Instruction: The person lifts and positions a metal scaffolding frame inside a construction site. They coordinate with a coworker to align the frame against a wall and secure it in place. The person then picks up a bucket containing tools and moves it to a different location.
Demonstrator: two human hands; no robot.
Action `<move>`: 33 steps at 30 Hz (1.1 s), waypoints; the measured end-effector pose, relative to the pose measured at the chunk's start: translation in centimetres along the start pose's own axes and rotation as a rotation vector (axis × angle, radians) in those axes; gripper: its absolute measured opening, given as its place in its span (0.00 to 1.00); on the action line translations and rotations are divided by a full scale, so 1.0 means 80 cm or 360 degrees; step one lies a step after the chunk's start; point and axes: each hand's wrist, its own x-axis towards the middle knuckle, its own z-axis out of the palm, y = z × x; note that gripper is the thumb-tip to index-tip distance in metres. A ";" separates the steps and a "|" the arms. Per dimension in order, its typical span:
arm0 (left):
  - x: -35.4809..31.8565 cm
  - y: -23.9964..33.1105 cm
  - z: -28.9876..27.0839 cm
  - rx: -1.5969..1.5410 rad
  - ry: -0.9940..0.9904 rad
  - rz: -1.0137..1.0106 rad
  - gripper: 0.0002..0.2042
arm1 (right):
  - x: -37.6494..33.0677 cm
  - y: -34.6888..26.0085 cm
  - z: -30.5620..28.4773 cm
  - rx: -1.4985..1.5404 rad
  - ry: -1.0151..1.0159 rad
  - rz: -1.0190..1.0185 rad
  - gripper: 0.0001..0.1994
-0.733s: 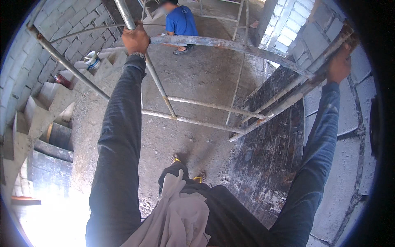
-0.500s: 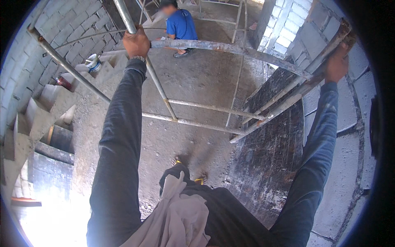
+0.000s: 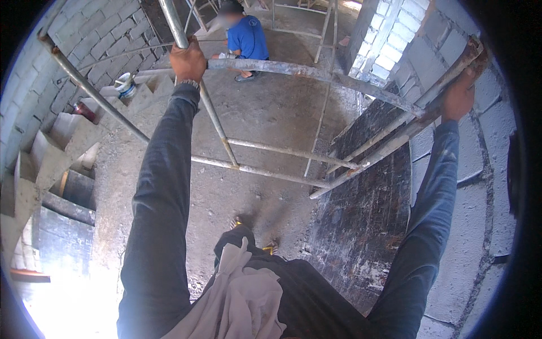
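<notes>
A worn metal scaffolding frame (image 3: 293, 69) spans the space in front of me, its pipes spotted with rust and pale residue. My left hand (image 3: 188, 62) is closed round an upright pipe at the left, where the curved crossbar meets it. At the right, my right hand (image 3: 458, 97) wraps round the frame's thick side post (image 3: 403, 133) near its rusty top end, close to the block wall. Both arms are stretched forward. Lower rails (image 3: 265, 173) join the two sides. My right palm and most of its fingers are hidden behind the post.
A person in a blue shirt (image 3: 247, 38) crouches beyond the frame. Concrete steps (image 3: 62, 133) with a paint bucket (image 3: 125, 86) rise along the left wall. A dark stained board (image 3: 361, 226) lies beside the right block wall (image 3: 471, 226). More scaffolding (image 3: 324, 34) stands behind.
The frame's lower right corner has shifted slightly left in view, and my right hand sits a little lower. Both hands keep their grip. The crouching person's arm and foot have moved a little.
</notes>
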 end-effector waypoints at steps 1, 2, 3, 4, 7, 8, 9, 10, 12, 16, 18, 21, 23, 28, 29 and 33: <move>-0.002 0.003 0.000 -0.0051 -0.0011 -0.0043 0.09 | 0.002 0.002 -0.001 -0.0040 0.0024 -0.0008 0.38; -0.004 0.006 -0.001 -0.0103 -0.0021 -0.0085 0.09 | 0.004 0.007 -0.001 -0.0081 0.0047 -0.0016 0.38; -0.004 0.008 0.001 -0.0153 -0.0033 -0.0128 0.09 | 0.005 0.010 -0.002 -0.0121 0.0070 -0.0024 0.38; -0.002 0.004 0.001 -0.0168 -0.0018 -0.0118 0.09 | 0.004 0.008 0.001 -0.0089 0.0061 -0.0012 0.38; 0.002 -0.005 -0.001 -0.0184 0.0008 -0.0119 0.09 | 0.000 -0.003 -0.003 0.0007 0.0011 0.0035 0.37; 0.002 -0.004 -0.002 -0.0173 0.0004 -0.0140 0.09 | -0.001 -0.007 -0.006 0.0037 -0.0019 0.0058 0.37; 0.002 -0.001 -0.003 -0.0160 0.0002 -0.0160 0.10 | -0.002 -0.011 -0.007 0.0068 -0.0049 0.0081 0.37; 0.000 0.003 -0.007 -0.0136 0.0021 -0.0128 0.10 | 0.002 0.002 -0.008 0.0022 -0.0042 0.0093 0.37; -0.007 0.005 -0.007 -0.0085 0.0061 -0.0091 0.10 | 0.003 0.005 -0.004 -0.0093 -0.0005 0.0009 0.37; -0.005 0.010 -0.007 -0.0096 0.0109 -0.0042 0.12 | 0.014 0.007 -0.012 -0.0188 -0.0042 -0.0045 0.37; -0.002 0.013 -0.011 -0.0167 0.0112 -0.0010 0.12 | 0.014 0.001 -0.012 -0.0211 -0.0065 -0.0009 0.37; -0.002 0.010 -0.020 -0.0248 0.0049 -0.0139 0.08 | 0.003 -0.022 -0.012 -0.0115 -0.0090 0.0113 0.38; -0.004 0.022 -0.021 -0.0244 0.0060 -0.0183 0.08 | -0.001 -0.034 -0.017 -0.0076 -0.0076 0.0074 0.39; -0.002 0.016 -0.029 -0.0247 0.0037 -0.0161 0.05 | -0.002 -0.046 -0.023 -0.0165 -0.0087 0.0115 0.41; -0.002 0.018 -0.029 -0.0236 0.0029 -0.0155 0.05 | -0.003 -0.046 -0.023 -0.0141 -0.0085 0.0097 0.41; -0.004 0.028 -0.030 -0.0251 0.0191 -0.0018 0.09 | 0.008 -0.033 -0.026 -0.0231 -0.0096 0.0146 0.42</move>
